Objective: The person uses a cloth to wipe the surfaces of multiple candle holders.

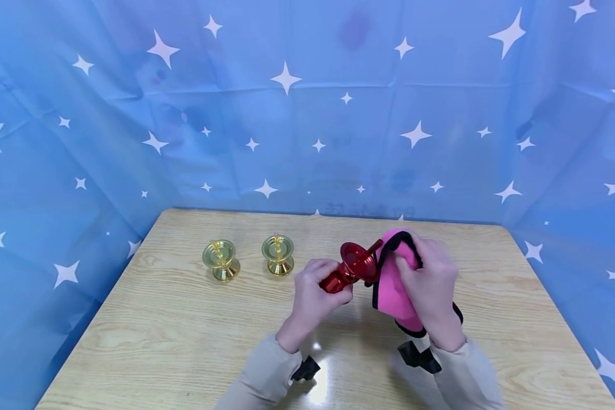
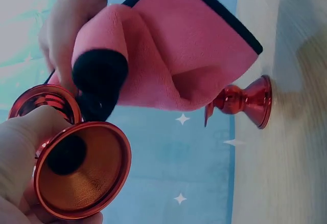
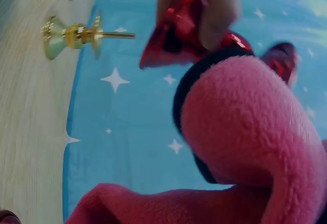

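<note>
Left hand (image 1: 315, 289): thumb and fingers curled round a shiny red metallic candle holder (image 1: 351, 269), raised above the pale wood-grain table (image 1: 174, 341), near its middle; tilted, dish and spike leaning right and far.
Right hand (image 1: 434, 280): gripped a soft pink cloth with black edging (image 1: 396, 290), bunched beside the dish's right side; exact contact could not be told.
Far left: a shiny gold candle holder (image 1: 226, 267) stood upright, a matching gold one (image 1: 279, 265) to its right.
Beyond the cloth: second red candle holder (image 2: 245, 101) upright on the table, its top partly covered in the left wrist view.
Step, judged: wiping the raised holder, about its dish.
Next move, judged: called for a steady left hold while the cloth worked round dish and spike, with light pressure on the spike.
</note>
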The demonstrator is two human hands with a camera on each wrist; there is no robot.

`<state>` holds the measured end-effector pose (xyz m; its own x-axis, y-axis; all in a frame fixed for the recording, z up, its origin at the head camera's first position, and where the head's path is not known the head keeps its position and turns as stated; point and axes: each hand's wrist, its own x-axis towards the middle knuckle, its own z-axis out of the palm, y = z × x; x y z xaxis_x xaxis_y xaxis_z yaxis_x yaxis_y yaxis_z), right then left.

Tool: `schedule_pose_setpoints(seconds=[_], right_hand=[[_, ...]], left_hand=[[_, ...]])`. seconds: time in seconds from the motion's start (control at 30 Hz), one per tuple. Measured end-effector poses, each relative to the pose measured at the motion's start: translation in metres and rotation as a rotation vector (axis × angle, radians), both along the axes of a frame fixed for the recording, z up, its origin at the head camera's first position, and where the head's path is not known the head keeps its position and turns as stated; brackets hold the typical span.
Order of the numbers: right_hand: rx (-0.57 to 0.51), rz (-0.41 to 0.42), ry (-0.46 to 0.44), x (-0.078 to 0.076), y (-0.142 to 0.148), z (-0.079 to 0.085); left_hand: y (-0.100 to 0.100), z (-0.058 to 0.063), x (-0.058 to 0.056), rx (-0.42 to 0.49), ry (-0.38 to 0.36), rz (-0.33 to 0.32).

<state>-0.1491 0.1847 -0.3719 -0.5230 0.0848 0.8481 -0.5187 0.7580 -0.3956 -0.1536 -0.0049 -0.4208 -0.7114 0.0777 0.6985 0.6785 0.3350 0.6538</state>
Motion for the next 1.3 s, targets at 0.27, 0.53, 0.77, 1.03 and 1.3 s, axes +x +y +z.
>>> schedule_pose_setpoints(seconds=[0.27,0.53,0.77,1.03,1.3], right_hand=[[0.116,0.144,-0.032,0.002,-0.003,-0.006],[0.287,0.182,-0.034,0.001,0.0,-0.006],[0.341,0.189,-0.078,0.013,-0.001,-0.001],[0.19,0.188,0.13,0.022,-0.014,0.002],[0.205,0.194,0.261,0.021,-0.017,0.0]], left_hand=[[0.007,-0.002,0.0,0.031,-0.033,-0.014],[0.007,-0.001,-0.001,0.047,-0.091,0.011],[0.004,-0.005,-0.006,-0.021,-0.037,0.061],[-0.002,0.002,-0.009,-0.014,-0.006,0.081],[-0.006,0.003,-0.005,-0.002,-0.046,0.047]])
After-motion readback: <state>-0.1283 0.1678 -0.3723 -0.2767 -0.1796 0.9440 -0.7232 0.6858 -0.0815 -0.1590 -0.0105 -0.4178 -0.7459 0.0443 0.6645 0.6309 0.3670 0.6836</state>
